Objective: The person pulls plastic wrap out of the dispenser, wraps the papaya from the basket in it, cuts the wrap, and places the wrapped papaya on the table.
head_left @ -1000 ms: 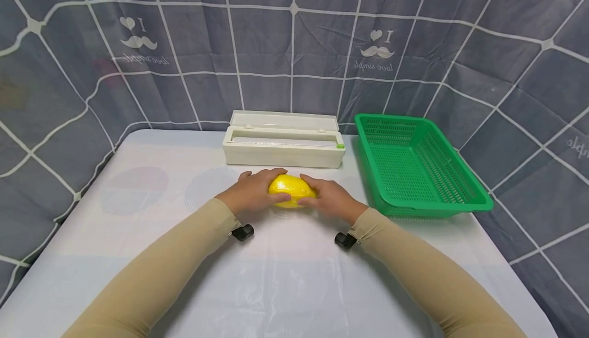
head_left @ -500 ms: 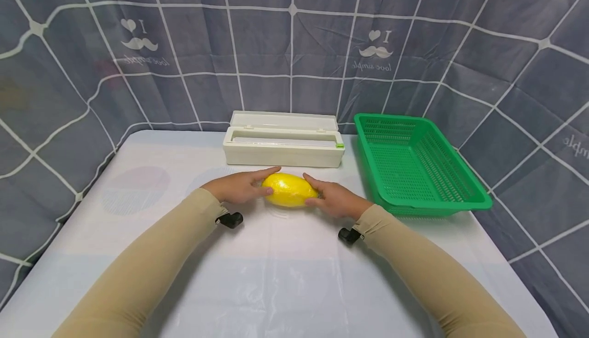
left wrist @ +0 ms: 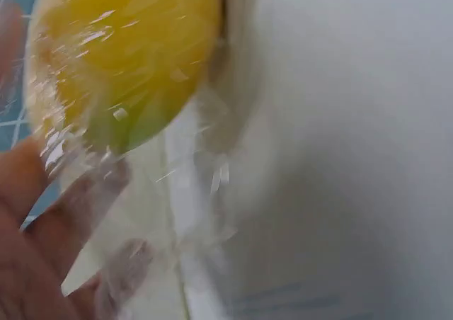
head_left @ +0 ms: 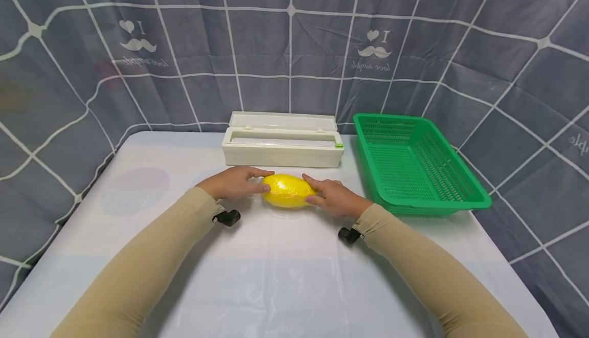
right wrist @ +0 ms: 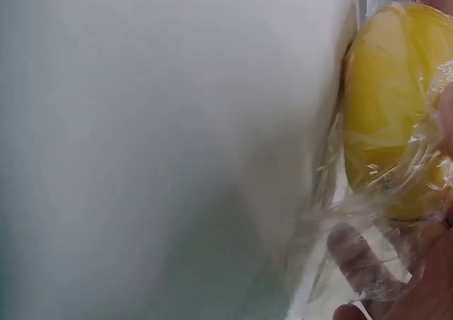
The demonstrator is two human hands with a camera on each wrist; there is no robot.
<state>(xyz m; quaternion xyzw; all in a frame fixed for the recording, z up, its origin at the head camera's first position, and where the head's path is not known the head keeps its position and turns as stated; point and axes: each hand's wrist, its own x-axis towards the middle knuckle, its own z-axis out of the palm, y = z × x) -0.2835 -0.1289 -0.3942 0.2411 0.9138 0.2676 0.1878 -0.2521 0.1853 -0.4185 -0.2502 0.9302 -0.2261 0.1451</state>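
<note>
A yellow oval fruit point(head_left: 289, 191), wrapped in shiny clear cling film, lies lengthwise at the middle of the table. My left hand point(head_left: 233, 182) holds its left end, thumb at the front and fingers at the back. At the right end, my right hand point(head_left: 335, 198) grips it the same way. The left wrist view shows loose cling film point(left wrist: 99, 139) stretching from the fruit over the fingers. In the right wrist view, crumpled film point(right wrist: 354, 210) gathers at the fruit's end, partly covering the fingers. The fruit's underside is hidden.
Behind the hands stands a long white cling film dispenser point(head_left: 281, 155), lid raised, with a pale roll inside and a green piece at its right end. A green perforated basket point(head_left: 432, 206) sits at the right. A grey checked curtain point(head_left: 317, 41) surrounds the white-covered table point(head_left: 294, 287).
My left hand has slid left from over the fruit to its left end, exposing more of it. The fruit has shifted slightly left. My right hand stays at the right end.
</note>
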